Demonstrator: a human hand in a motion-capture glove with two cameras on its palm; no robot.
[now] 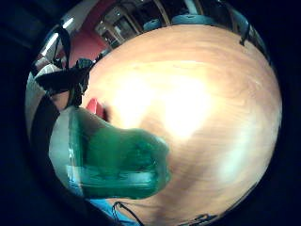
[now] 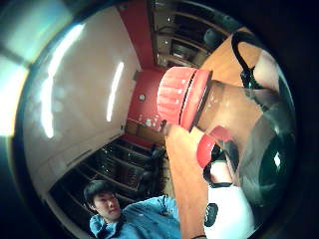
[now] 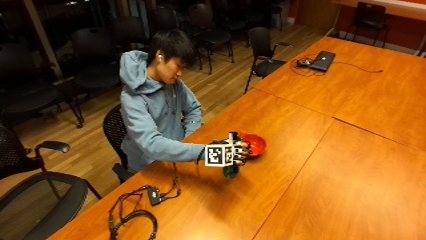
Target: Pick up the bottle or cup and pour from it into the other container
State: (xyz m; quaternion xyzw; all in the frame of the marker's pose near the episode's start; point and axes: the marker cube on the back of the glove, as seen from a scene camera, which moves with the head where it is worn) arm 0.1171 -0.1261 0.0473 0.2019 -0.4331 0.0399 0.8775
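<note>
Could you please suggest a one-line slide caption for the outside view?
Seated person's gloved right hand holds a green bottle above the wooden table, beside a red bowl.

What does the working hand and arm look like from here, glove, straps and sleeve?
The right hand wears a black glove with black straps and white plastic parts, seen at the palm views' edges. The arm is in the long sleeve of a light blue-grey hooded sweatshirt. The other hand is out of sight.
</note>
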